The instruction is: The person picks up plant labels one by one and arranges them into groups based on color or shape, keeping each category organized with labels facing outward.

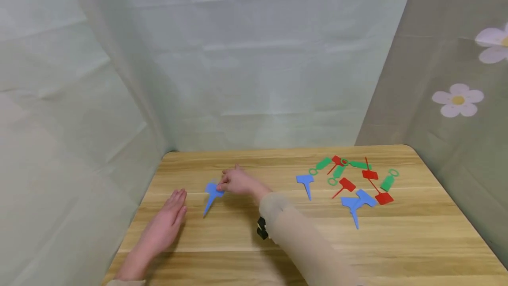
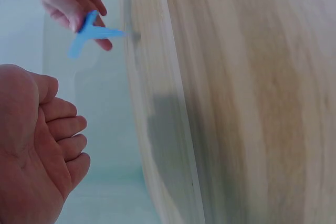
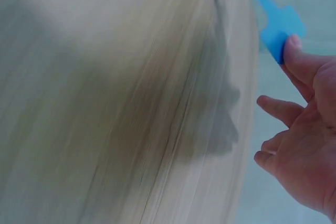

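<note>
Blue tag (image 1: 213,190): left of centre in the head frame's lower half, stem angled down-left. I see the right hand (image 1: 238,182) pinching it by the broad end, thumb on its face. Left hand (image 1: 168,217), lower left, is released and holds nothing; near the tag, not touching it.

My judgement on handling: light pinch, kept on the broad end, since the thin stem may flex; wrist steady.

Table (image 1: 222,250) underneath. Right of centre lie loose blue tags (image 1: 304,179), red tags (image 1: 384,198) and green tags (image 1: 387,183), some overlapping, so I can't count them safely.

Poor on my feed: the pinched tag is blurred; can't tell if its stem meets the table. Stem tip is cut off at the right wrist view's top edge.
</note>
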The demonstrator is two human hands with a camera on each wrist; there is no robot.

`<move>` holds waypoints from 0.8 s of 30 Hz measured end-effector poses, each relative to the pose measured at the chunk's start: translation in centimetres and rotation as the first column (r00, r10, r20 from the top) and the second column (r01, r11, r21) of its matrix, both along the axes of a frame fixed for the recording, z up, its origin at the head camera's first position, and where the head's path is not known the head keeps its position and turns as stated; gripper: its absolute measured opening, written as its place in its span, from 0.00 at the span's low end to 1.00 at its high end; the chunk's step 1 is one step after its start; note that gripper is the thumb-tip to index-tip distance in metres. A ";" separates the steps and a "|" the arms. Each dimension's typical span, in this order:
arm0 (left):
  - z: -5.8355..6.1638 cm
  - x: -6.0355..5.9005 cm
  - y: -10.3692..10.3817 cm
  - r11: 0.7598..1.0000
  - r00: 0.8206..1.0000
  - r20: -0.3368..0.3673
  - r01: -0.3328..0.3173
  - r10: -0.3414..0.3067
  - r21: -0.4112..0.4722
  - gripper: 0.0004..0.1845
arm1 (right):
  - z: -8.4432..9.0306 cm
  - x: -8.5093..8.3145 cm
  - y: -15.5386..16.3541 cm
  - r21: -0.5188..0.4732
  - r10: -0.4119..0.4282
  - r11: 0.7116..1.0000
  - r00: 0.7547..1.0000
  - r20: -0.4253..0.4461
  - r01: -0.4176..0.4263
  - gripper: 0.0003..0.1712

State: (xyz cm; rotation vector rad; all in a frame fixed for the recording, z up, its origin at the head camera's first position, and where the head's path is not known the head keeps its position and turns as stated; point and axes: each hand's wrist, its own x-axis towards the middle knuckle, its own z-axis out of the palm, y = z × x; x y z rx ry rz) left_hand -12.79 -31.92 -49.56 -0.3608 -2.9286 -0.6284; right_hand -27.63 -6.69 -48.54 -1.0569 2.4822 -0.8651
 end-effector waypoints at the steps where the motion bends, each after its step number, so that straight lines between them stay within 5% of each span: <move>1: 0.1 0.1 -0.1 1.000 1.000 0.003 -0.005 0.005 -0.002 0.27 | 0.0 0.1 -0.7 0.011 0.003 1.000 1.000 -0.005 -0.002 0.13; 8: 0.6 0.5 -0.7 0.999 0.999 0.012 -0.032 0.032 -0.009 0.27 | 0.2 0.1 -3.9 0.042 -0.128 0.991 0.992 0.001 0.128 0.13; 16: 0.6 0.6 -0.6 0.999 0.999 0.019 -0.041 0.041 -0.015 0.27 | -0.6 -0.1 -4.9 0.174 -0.221 0.953 0.961 -0.164 0.249 0.17; 24: 0.2 0.3 -0.2 0.999 0.999 0.022 -0.024 0.025 -0.023 0.27 | -2.0 0.4 -5.4 0.288 -0.223 0.900 0.915 -0.337 0.326 0.19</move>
